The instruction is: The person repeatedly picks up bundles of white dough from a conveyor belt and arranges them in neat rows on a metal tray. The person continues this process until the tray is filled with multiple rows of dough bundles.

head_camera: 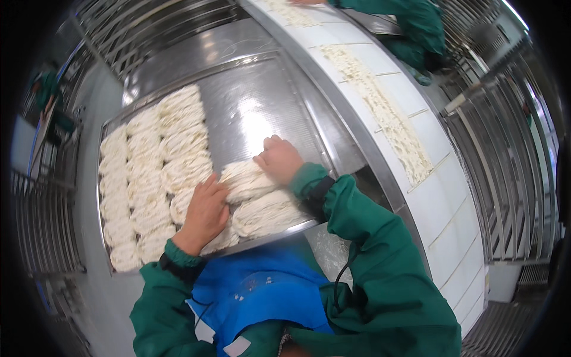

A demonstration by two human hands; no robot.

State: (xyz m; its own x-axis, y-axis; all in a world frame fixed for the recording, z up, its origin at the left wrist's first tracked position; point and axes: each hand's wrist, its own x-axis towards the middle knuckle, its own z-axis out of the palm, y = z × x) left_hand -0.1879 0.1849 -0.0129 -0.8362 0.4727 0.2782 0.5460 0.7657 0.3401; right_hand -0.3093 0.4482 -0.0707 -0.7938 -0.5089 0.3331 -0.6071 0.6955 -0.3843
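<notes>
A large metal tray [285, 96] lies before me, holding rows of pale noodle bundles [147, 174]. My left hand [205, 214] is at the left end of one noodle bundle [248, 179], its fingers stretched out over the neighbouring row. Whether those fingers grip anything is hard to see. At the same bundle's right end, my right hand [281, 159] has its fingers curled over the noodles. Closer to my body, another noodle bundle [267, 214] lies alongside, against the tray's near rim. My left hand hides part of the bundles under it.
To the right runs a white conveyor belt [446, 218] with cross bars, carrying a strip of loose noodles [379, 111]. A co-worker's green sleeve [379, 6] reaches over its far end. Metal racks [508, 178] stand beyond the belt; another person [47, 96] is at far left.
</notes>
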